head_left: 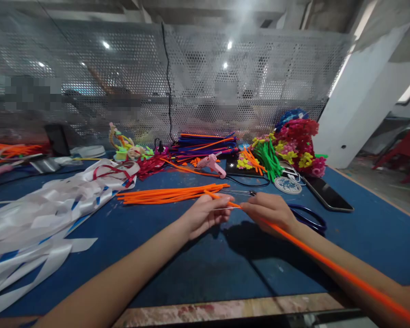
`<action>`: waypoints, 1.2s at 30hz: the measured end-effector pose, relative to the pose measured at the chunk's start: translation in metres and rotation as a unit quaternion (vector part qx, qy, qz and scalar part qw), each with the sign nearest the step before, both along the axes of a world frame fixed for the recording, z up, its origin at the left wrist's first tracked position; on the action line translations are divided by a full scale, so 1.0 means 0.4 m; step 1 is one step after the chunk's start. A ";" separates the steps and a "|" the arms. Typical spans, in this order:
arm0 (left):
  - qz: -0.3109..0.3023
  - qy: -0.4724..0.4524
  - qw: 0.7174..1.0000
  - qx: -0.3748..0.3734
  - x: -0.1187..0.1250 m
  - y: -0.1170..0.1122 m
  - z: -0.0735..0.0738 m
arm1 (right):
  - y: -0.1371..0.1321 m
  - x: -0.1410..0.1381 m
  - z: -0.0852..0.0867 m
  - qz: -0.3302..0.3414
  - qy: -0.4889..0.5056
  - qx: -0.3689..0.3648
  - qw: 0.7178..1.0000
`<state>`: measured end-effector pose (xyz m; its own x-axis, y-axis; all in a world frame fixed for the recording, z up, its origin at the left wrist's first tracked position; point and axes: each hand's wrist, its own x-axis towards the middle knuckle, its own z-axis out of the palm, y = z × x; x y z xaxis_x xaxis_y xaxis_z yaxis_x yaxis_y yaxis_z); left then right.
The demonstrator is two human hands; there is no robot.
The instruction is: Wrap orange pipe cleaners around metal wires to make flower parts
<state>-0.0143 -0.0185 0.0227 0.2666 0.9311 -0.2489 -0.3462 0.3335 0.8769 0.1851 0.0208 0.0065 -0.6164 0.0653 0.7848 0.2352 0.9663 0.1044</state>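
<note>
Both hands are over the middle of the blue tabletop [191, 273], working on one orange pipe cleaner [307, 250]. My left hand [207, 214] pinches its short end, along with a thin pale wire or rod that runs between the hands. Close by, my right hand [271, 210] is closed on the same pipe cleaner, whose long tail runs down over the right forearm. Just behind the left hand lies a bunch of orange pipe cleaners [167, 195]. Dark blue scissor handles [309, 219] show beside the right hand, their blades hidden.
White ribbons [48, 214] cover the left side. A pink glue gun [212, 165] and piles of coloured pipe cleaners [205, 146] lie at the back. Fuzzy flowers [297, 141] and a phone [328, 193] are on the right. A perforated metal screen [198, 77] stands behind.
</note>
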 end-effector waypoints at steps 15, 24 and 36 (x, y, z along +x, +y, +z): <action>-0.248 0.250 0.929 0.110 -0.048 0.016 0.017 | -0.008 0.010 0.016 0.001 -0.148 0.181 0.972; 0.051 0.735 0.615 0.281 -0.239 0.169 0.035 | -0.019 -0.002 0.020 -0.013 -0.133 0.118 0.984; -0.007 0.829 0.502 0.245 -0.341 0.299 -0.033 | -0.029 -0.006 0.008 0.014 -0.166 0.096 0.981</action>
<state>-0.1505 0.1013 0.0094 0.0783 0.9898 0.1192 0.9953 -0.0707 -0.0665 0.1827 0.0091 0.0098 -0.8401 -0.0841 0.5358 0.1315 0.9269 0.3516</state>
